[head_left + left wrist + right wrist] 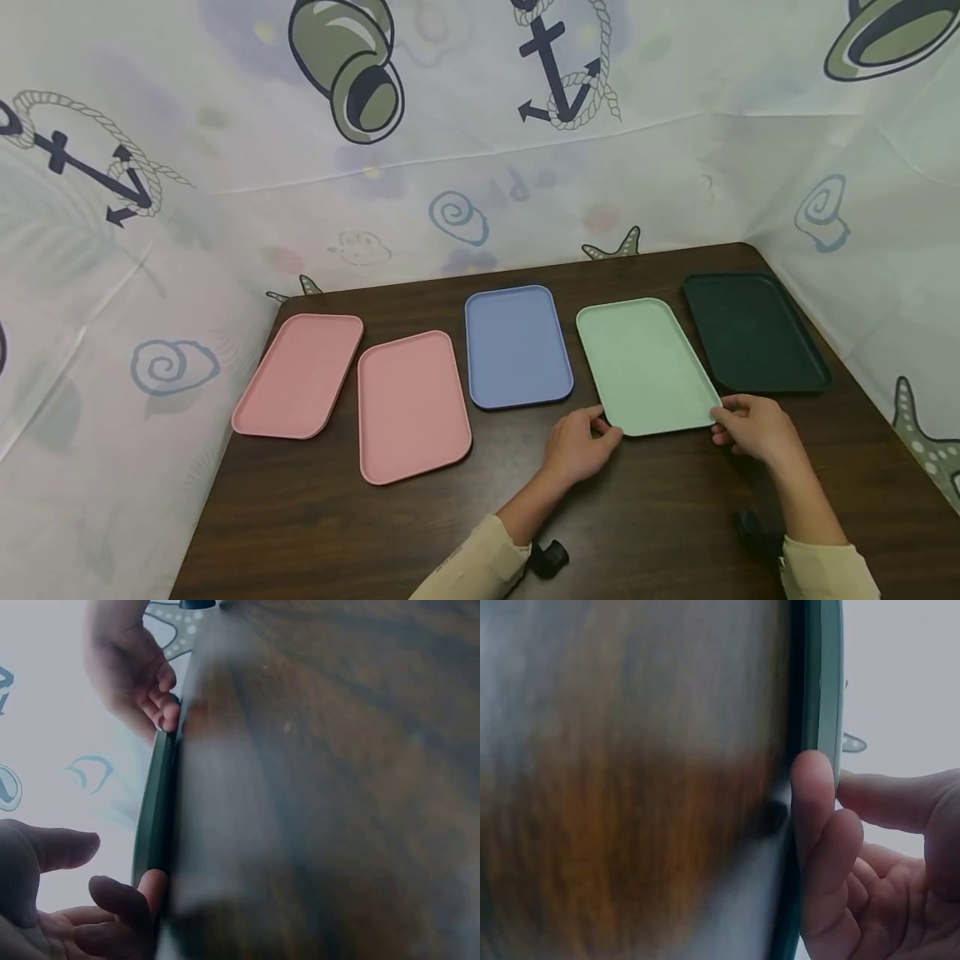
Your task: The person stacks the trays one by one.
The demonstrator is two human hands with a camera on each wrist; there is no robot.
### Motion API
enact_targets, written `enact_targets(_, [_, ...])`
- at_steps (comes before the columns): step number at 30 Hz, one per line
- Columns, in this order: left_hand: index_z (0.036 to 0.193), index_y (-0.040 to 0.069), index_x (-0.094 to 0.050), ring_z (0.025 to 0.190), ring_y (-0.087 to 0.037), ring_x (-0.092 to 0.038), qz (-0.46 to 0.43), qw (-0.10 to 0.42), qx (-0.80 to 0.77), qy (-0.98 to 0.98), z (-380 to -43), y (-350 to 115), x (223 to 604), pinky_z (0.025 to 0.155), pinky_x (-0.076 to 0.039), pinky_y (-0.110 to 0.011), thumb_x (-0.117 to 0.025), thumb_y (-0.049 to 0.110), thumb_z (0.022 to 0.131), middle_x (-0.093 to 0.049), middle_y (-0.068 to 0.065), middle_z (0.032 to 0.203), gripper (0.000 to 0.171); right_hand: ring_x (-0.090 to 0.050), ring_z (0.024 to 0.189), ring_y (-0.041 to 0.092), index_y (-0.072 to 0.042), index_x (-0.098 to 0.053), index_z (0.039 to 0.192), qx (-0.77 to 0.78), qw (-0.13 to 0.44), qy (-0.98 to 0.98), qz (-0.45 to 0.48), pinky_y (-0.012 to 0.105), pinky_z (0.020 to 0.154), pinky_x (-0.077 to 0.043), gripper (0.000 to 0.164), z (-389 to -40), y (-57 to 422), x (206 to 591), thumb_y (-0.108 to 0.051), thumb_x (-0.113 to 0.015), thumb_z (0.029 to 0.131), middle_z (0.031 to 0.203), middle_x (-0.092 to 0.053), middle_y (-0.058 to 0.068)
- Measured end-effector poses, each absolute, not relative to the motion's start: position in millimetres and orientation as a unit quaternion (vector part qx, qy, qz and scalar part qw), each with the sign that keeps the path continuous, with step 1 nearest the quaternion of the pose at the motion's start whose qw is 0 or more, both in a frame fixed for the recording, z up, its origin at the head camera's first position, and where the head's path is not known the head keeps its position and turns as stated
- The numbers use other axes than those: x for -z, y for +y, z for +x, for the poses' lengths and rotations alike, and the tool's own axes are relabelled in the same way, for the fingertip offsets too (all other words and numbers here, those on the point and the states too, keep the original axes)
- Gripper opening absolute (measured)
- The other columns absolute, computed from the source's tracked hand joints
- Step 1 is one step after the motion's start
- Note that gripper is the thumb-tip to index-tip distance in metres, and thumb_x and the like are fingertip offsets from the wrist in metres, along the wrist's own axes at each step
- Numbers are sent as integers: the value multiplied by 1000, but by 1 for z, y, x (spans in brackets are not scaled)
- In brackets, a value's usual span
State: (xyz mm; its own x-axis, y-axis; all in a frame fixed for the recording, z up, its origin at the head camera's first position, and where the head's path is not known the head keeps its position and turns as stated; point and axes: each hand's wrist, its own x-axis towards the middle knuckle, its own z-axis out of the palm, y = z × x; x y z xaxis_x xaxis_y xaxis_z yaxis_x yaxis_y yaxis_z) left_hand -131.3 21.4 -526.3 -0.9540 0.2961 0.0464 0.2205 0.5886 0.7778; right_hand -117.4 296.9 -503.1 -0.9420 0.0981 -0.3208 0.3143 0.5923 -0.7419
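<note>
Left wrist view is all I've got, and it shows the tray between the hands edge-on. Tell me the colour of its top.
Observer: In the head view, the tray has a pale green top.

Operator: Now name its neighbour on the right hand's side.

Observer: That is a dark green tray, the last one at that end of the row.

Operator: Give me the neighbour on the left hand's side too.

Observer: A blue tray, with a gap of bare tabletop between the two.
</note>
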Motion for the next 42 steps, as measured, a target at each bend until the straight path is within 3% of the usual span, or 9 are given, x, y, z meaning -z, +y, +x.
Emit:
enact_targets(6, [118, 8, -71, 85, -10, -65, 124, 16, -448, 885, -129, 16, 529, 74, -50, -25, -71, 27, 88, -69, 13, 81, 35, -70, 70, 16, 22, -44, 127, 454, 140, 874, 105, 33, 59, -54, 54, -113, 295, 503, -22, -57, 99, 83, -72, 10])
enact_targets(13, [112, 10, -74, 85, -7, -64, 80, -11, -471, 878, -132, 9, 534, 77, -50, -25, -76, 24, 83, -66, 17, 74, 32, -70, 72, 16, 21, -45, 124, 477, 157, 860, 96, 34, 60, -53, 54, -108, 291, 504, -24, -60, 98, 85, -72, 10])
enact_targets(23, [109, 14, -74, 73, -4, -59, 52, -10, -477, 877, -119, -8, 527, 69, -48, -27, -77, 23, 81, -63, 19, 74, 30, -70, 75, 19, 18, -47, 124, 499, 150, 850, 77, 35, 63, -54, 55, -98, 277, 500, -26, -64, 97, 89, -72, 14])
enact_targets(27, [108, 15, -73, 63, -1, -53, 39, -26, -477, 878, -110, -24, 528, 69, -47, -28, -79, 21, 80, -62, 19, 74, 30, -70, 72, 21, 16, -51, 119, 512, 143, 845, 58, 34, 62, -55, 49, -96, 261, 500, -23, -67, 94, 85, -72, 14])
enact_targets(33, [109, 16, -72, 50, -1, -47, -7, -14, -494, 869, -93, -53, 527, 54, -41, -24, -79, 18, 78, -62, 17, 75, 32, -69, 70, 22, 14, -53, 113, 525, 151, 837, 20, 34, 60, -54, 43, -98, 235, 502, -19, -70, 92, 80, -71, 12])
enact_targets(42, [108, 11, -73, 46, -1, -44, -33, -46, -480, 876, -82, -97, 524, 48, -37, -23, -80, 8, 75, -64, 10, 73, 33, -70, 68, 25, 11, -56, 107, 561, 156, 813, -12, 34, 59, -55, 36, -105, 187, 510, -15, -73, 88, 78, -71, 13])
